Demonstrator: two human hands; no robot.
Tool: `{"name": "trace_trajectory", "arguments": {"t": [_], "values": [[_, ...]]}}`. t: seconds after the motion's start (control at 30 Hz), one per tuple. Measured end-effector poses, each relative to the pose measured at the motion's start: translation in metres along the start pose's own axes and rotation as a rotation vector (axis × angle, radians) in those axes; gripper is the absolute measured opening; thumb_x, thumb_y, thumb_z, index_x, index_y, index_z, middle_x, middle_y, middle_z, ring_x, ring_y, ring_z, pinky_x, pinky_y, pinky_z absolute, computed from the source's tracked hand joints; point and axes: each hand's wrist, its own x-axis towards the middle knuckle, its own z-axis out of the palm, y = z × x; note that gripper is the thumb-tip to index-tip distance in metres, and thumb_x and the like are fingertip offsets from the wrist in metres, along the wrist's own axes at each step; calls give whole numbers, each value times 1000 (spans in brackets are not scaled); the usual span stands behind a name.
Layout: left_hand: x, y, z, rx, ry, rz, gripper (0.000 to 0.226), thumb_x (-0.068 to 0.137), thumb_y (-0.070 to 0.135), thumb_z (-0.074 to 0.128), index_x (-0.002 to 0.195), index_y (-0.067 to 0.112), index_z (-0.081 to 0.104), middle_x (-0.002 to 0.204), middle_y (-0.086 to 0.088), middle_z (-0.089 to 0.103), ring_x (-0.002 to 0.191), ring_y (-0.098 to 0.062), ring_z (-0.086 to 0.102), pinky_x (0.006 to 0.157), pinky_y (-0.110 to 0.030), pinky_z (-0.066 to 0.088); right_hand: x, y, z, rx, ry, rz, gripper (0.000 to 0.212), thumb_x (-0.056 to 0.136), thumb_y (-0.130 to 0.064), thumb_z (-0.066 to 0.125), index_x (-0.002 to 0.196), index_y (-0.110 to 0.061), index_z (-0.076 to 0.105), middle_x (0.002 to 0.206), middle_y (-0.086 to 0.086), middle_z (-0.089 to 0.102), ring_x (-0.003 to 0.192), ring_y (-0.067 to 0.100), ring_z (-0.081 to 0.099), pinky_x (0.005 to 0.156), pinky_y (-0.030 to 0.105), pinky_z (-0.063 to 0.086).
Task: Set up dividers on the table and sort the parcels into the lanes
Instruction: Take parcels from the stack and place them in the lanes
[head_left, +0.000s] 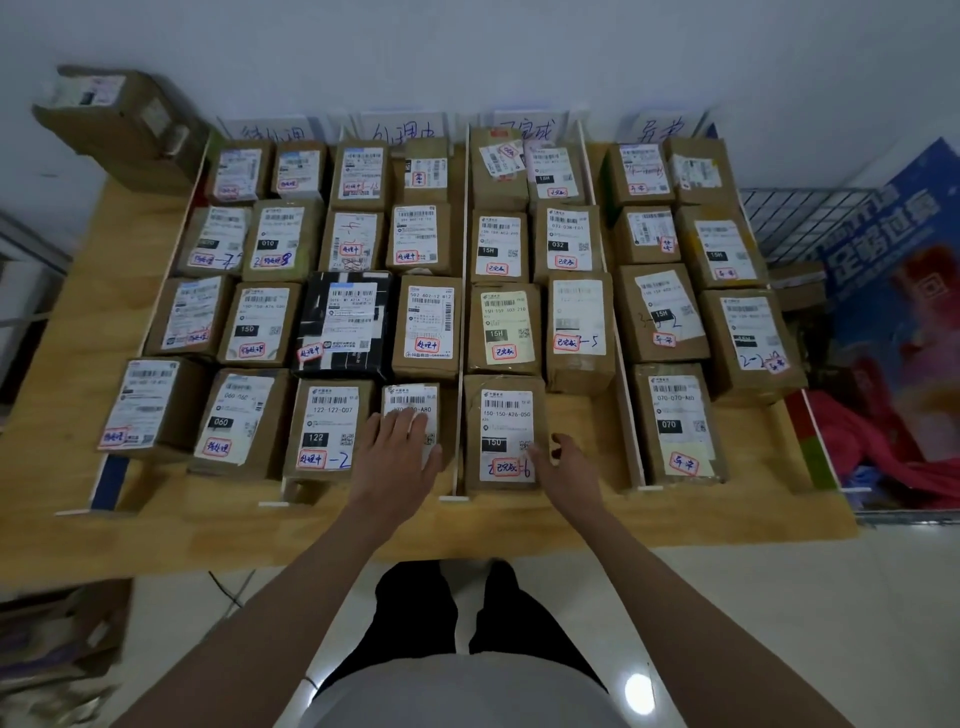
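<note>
Several brown cardboard parcels with white labels fill the lanes on the wooden table (67, 332), split by thin white dividers such as the middle one (464, 291). My left hand (397, 454) lies flat with straight fingers on the nearest small parcel (410, 402) of the second lane. My right hand (563, 465) touches the right side of the near parcel labelled 150 (501, 431) in the third lane, fingers loosely bent. A black parcel (345, 325) sits in the second lane. Handwritten lane signs (405, 130) stand along the wall.
A larger box (122, 122) sits at the table's back left corner. A wire basket (800, 218) and a blue printed carton (893, 249) stand to the right, with red bags (883, 447) below. Bare table shows beside the 150 parcel (587, 441).
</note>
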Motion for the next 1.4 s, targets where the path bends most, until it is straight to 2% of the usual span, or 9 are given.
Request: {"name": "trace_trajectory", "arguments": {"t": [0.1,0.23,0.4,0.5,0.63,0.73,0.83,1.03,1.4], "values": [[5,-4,-13,9,41,-28,55,102,46,32,147,16,39,151,-4,41,143,-21,30,122,-42,11,5,-17,-18,-92,86,-99,53,100,-42,51,143,-11,43,138,11,54,123,27,57,94,39,51],[7,-21,-38,49,102,-97,58,102,48,29,150,15,36,155,-5,37,145,-22,28,123,-43,12,13,-61,-35,-269,176,-340,43,101,-36,47,137,-12,46,136,9,51,124,27,51,98,44,49],[-13,-61,-69,70,192,-197,59,102,48,29,149,14,38,155,-6,37,145,-23,29,122,-43,15,-3,-122,-25,-467,220,-581,44,102,-34,46,139,-11,46,140,8,50,133,27,43,111,43,40],[-28,-87,-80,98,205,-225,59,101,47,26,150,15,34,155,-5,35,144,-22,29,122,-43,17,-18,-148,-7,-551,205,-649,48,103,-38,41,143,-11,41,147,8,44,141,26,35,117,43,31],[-49,-130,-93,62,280,-278,58,101,49,24,145,15,42,151,-6,43,141,-24,35,120,-45,22,-37,-182,25,-592,179,-699,55,105,-42,34,153,-15,30,160,6,29,149,25,22,122,44,21],[-63,-170,-100,55,306,-298,62,101,50,23,149,15,37,154,-5,38,144,-22,31,122,-44,18,-47,-212,54,-599,191,-750,56,104,-43,34,153,-15,30,160,6,30,150,26,21,122,44,20],[-79,-215,-110,87,348,-308,55,102,49,28,144,16,43,151,-4,43,141,-23,35,120,-43,22,-61,-245,88,-596,188,-775,56,105,-43,34,154,-16,28,161,6,27,151,25,19,123,43,19],[-97,-312,-125,89,336,-312,59,102,48,27,151,16,33,158,-6,32,147,-25,25,122,-43,14,-91,-304,161,-593,210,-774,58,105,-44,34,153,-14,30,160,6,29,150,24,22,122,42,22],[-104,-427,-143,57,364,-265,61,102,50,31,151,14,34,158,-7,32,147,-25,26,122,-43,15,-116,-376,254,-543,255,-724,52,103,-40,39,148,-13,37,152,7,40,144,25,31,118,44,29]]}}
